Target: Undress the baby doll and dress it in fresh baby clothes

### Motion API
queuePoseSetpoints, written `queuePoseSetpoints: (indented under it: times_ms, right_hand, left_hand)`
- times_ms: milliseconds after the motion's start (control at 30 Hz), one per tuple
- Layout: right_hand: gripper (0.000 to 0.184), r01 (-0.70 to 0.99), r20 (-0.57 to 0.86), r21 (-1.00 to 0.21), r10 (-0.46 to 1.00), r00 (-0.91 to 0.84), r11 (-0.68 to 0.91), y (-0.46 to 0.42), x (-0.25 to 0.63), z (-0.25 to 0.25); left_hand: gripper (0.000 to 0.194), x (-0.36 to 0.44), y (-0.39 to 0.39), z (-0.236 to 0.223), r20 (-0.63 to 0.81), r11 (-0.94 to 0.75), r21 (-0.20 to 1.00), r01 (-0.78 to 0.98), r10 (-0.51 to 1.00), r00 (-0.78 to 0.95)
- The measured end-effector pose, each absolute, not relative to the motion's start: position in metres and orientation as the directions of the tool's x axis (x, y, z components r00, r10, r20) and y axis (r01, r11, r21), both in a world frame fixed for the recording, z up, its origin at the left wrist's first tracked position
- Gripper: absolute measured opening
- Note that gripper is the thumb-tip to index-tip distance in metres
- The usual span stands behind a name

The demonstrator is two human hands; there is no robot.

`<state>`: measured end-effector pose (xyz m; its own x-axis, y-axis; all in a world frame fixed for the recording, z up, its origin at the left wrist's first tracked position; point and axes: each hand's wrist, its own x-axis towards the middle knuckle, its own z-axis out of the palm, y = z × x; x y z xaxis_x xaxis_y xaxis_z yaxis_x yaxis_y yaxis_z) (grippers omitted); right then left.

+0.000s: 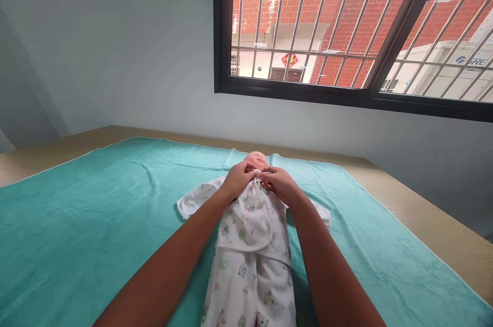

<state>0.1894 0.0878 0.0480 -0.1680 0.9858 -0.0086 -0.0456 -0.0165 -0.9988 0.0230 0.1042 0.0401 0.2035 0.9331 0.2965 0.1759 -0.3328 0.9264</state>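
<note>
A baby doll [257, 159] lies on its back, its head at the far end. It wears a white printed baby top [246, 224] with a wrap front and matching trousers [246, 291]; its sleeves spread out to both sides. At the neckline my left hand [241, 179] pinches the top's collar between thumb and fingers. Right beside it, my right hand [281, 183] is closed on the same collar, its fingertips nearly meeting the left ones. Small ties or fasteners show just below my hands, though the gripped part of the collar is mostly hidden.
A turquoise blanket [108, 229] lies under the doll, over a light wooden surface [416, 209]. Behind stands a grey-white wall [134, 50] with a dark-framed, barred window [298, 90] at the upper right.
</note>
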Motion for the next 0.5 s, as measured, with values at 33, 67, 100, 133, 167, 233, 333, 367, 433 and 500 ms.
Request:
queuePoseSetpoints:
  times_ms: [33, 67, 100, 133, 167, 233, 333, 367, 433, 500]
  right_hand:
    - [0.029, 0.035, 0.003, -0.999, 0.987, -0.161, 0.009, 0.086, 0.188, 0.051]
    - [0.027, 0.122, 0.017, -0.992, 0.988, -0.153, 0.036, 0.085, 0.187, 0.054]
    - [0.026, 0.206, 0.032, -0.977, 0.989, -0.146, 0.062, 0.084, 0.185, 0.058]
    - [0.024, 0.275, 0.045, -0.958, 0.989, -0.142, 0.084, 0.083, 0.183, 0.06]
    - [0.022, 0.319, 0.054, -0.943, 0.988, -0.143, 0.097, 0.083, 0.18, 0.063]
    - [0.021, 0.359, 0.056, -0.927, 0.987, -0.152, 0.108, 0.081, 0.175, 0.066]
    - [0.028, 0.391, 0.043, -0.913, 0.982, -0.182, 0.113, 0.078, 0.172, 0.069]
    - [0.031, 0.381, 0.032, -0.919, 0.979, -0.199, 0.107, 0.076, 0.173, 0.069]
    - [0.034, 0.314, 0.013, -0.945, 0.971, -0.237, 0.09, 0.074, 0.177, 0.068]
    - [0.032, 0.208, 0.0, -0.977, 0.969, -0.245, 0.053, 0.074, 0.181, 0.065]
  left_hand:
    - [0.012, 0.023, 0.104, 0.041, 0.297, -0.333, 0.926, 0.176, 0.933, 0.204]
    - [0.014, 0.024, 0.104, 0.041, 0.295, -0.33, 0.928, 0.172, 0.934, 0.202]
    - [0.016, 0.024, 0.105, 0.04, 0.289, -0.323, 0.932, 0.165, 0.937, 0.198]
    - [0.019, 0.024, 0.106, 0.039, 0.279, -0.31, 0.938, 0.156, 0.941, 0.194]
    - [0.024, 0.024, 0.107, 0.038, 0.265, -0.294, 0.944, 0.147, 0.946, 0.187]
    - [0.032, 0.024, 0.11, 0.035, 0.231, -0.254, 0.959, 0.127, 0.958, 0.169]
    - [0.037, 0.024, 0.112, 0.033, 0.182, -0.197, 0.977, 0.079, 0.969, 0.169]
    - [0.037, 0.023, 0.112, 0.033, 0.17, -0.183, 0.982, 0.055, 0.968, 0.182]
    - [0.036, 0.022, 0.109, 0.035, 0.158, -0.162, 0.987, 0.003, 0.964, 0.214]
    - [0.035, 0.021, 0.105, 0.038, 0.157, -0.152, 0.988, -0.04, 0.958, 0.24]
